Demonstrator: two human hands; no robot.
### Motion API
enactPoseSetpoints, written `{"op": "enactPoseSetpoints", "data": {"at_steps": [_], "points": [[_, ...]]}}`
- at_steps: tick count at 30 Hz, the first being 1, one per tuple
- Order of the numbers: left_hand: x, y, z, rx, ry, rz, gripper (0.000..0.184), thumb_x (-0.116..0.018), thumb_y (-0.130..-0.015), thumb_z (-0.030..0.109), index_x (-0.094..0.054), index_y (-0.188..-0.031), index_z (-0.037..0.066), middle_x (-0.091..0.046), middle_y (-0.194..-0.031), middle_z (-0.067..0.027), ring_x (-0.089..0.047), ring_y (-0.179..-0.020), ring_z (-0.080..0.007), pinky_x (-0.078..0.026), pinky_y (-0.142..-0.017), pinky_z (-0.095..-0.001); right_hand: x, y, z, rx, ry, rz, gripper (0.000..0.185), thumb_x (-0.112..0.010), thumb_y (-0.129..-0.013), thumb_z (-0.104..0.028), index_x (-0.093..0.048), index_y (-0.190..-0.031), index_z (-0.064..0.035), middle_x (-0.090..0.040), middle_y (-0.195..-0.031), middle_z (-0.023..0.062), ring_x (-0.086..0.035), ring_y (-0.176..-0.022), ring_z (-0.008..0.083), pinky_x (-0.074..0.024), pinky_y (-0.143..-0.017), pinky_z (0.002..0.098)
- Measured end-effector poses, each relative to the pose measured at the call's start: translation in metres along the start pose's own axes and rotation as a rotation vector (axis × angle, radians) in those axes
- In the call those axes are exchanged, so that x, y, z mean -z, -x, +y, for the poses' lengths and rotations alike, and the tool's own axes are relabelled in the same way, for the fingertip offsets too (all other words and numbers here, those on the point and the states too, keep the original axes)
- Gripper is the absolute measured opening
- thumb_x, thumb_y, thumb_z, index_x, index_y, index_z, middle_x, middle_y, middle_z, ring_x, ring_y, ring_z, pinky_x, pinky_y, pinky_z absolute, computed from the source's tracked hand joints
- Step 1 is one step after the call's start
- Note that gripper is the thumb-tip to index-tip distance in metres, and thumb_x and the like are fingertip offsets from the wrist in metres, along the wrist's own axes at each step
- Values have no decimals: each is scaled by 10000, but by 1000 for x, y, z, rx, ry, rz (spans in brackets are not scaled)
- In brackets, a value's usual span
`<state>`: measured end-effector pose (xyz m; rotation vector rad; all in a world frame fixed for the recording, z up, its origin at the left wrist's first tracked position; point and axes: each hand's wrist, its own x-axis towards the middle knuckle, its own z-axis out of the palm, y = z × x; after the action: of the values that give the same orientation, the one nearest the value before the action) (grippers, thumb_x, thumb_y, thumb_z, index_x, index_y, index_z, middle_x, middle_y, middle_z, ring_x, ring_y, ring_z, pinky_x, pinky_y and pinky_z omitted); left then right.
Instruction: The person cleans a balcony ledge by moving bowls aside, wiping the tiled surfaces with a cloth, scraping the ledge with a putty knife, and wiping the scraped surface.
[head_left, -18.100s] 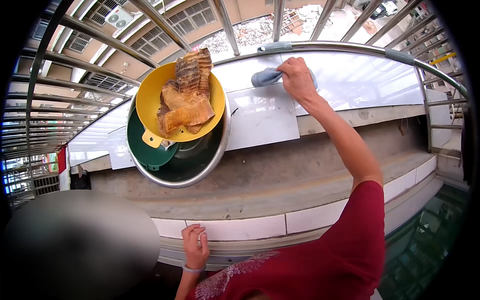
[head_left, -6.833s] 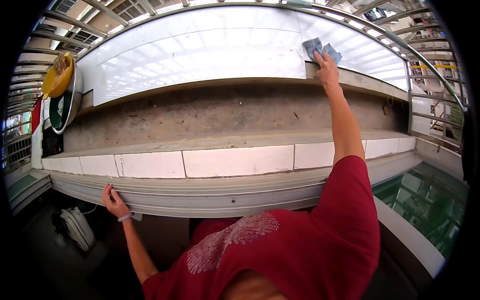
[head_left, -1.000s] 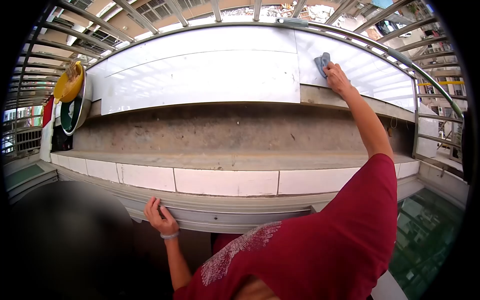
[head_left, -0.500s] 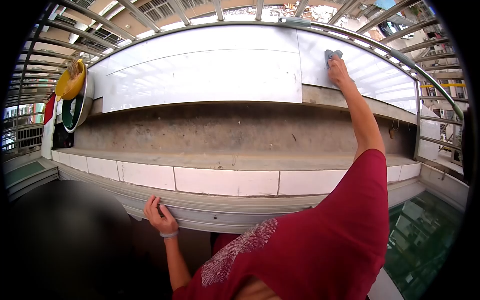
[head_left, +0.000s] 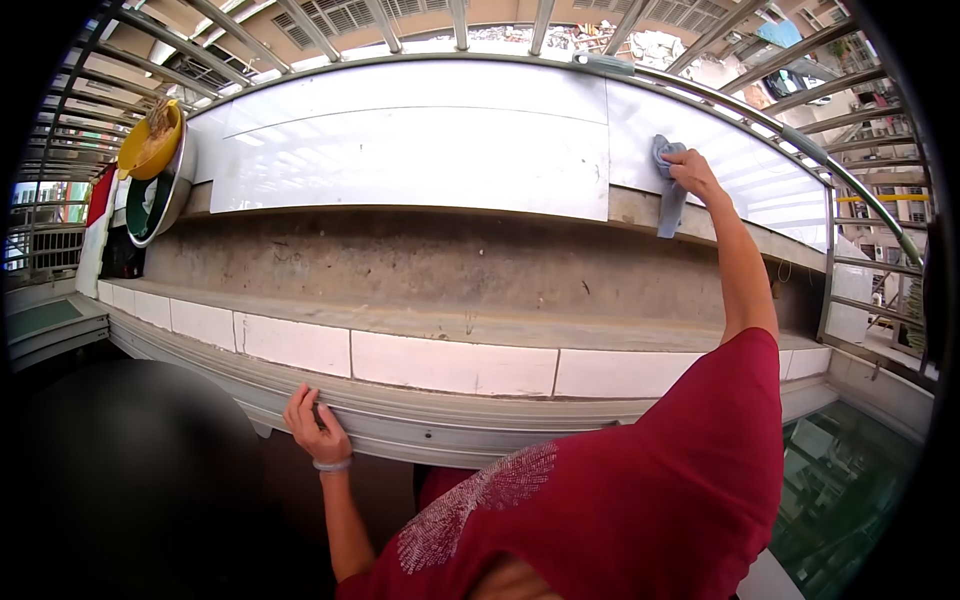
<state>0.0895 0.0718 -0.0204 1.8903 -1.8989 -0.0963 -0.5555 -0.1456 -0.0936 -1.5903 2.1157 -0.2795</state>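
A grey-blue cloth (head_left: 671, 208) is bunched in my right hand (head_left: 696, 176), with its tail hanging over the front edge of a white panel (head_left: 765, 190). That hand is at the right part of the white surface, my arm stretched out across the ledge. My left hand (head_left: 316, 425) rests on the metal window track (head_left: 430, 432) close to my body. Its fingers are loosely bent and apart, holding nothing. Beside the right panel lies a wider white panel (head_left: 420, 155).
At the left end, a yellow colander (head_left: 150, 152) and a metal basin (head_left: 181, 180) lean by the railing. Metal bars (head_left: 460, 25) run along the far side. A silver pole (head_left: 720, 98) lies along the right railing. White tiles (head_left: 450, 362) line the near sill.
My right hand has moved nearer to me with the cloth, whose tail now hangs down over the panel's front edge. The left hand stays on the track; the view has shifted slightly.
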Motion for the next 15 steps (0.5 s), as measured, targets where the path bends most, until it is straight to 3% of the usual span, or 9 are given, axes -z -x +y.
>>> {"op": "enactPoseSetpoints", "data": {"at_steps": [1, 4, 5, 12, 13, 15], "points": [[0, -2, 1, -6, 2, -4, 224, -478, -779, -3, -571, -979, -40, -554, -1081, -191, -495, -1000, -363, -379, -881, -437, 8, 3, -5, 14, -274, -69, 285, -519, -745, -14, -626, -1008, 15, -615, -881, 75, -567, -755, 192, -454, -742, 303], [-1, -1, -1, -12, 5, 0, 229, -476, -773, -7, -569, -979, -43, -553, -1083, -192, -495, -1000, -363, -382, -878, -438, 27, 13, -14, -128, -742, -57, 248, -529, -801, -50, -588, -1035, 8, -582, -851, 12, -540, -736, 132, -452, -727, 269], [-1, 0, -1, -13, 1, -3, 233, -477, -769, -9, -568, -981, -45, -551, -1086, -193, -494, -1000, -365, -382, -879, -438, 30, 19, -19, -163, -916, -68, 203, -543, -854, -122, -560, -1033, -28, -571, -848, 18, -532, -750, 100, -442, -725, 232], [0, -2, 0, -10, 0, -15, 234, -479, -772, -8, -568, -985, -44, -550, -1090, -194, -492, -1009, -365, -379, -884, -436, 21, 20, -11, -204, -1040, 155, 185, -584, -867, -202, -591, -977, -53, -580, -832, -22, -535, -738, 86, -449, -716, 244], [-1, -1, -1, -9, 1, -14, 233, -480, -773, -8, -568, -986, -44, -550, -1091, -194, -491, -1011, -365, -378, -886, -436, 17, 15, -6, -154, -1072, 225, 203, -565, -882, -223, -612, -915, -29, -565, -777, -23, -500, -689, 96, -423, -669, 239], [-1, 0, -1, -5, 3, -16, 233, -480, -775, -6, -568, -987, -44, -550, -1094, -194, -491, -1013, -365, -376, -889, -436, 17, 4, 6, -108, -515, 353, 251, -553, -888, -250, -621, -870, -9, -545, -725, -20, -464, -658, 102, -395, -631, 244]]}}
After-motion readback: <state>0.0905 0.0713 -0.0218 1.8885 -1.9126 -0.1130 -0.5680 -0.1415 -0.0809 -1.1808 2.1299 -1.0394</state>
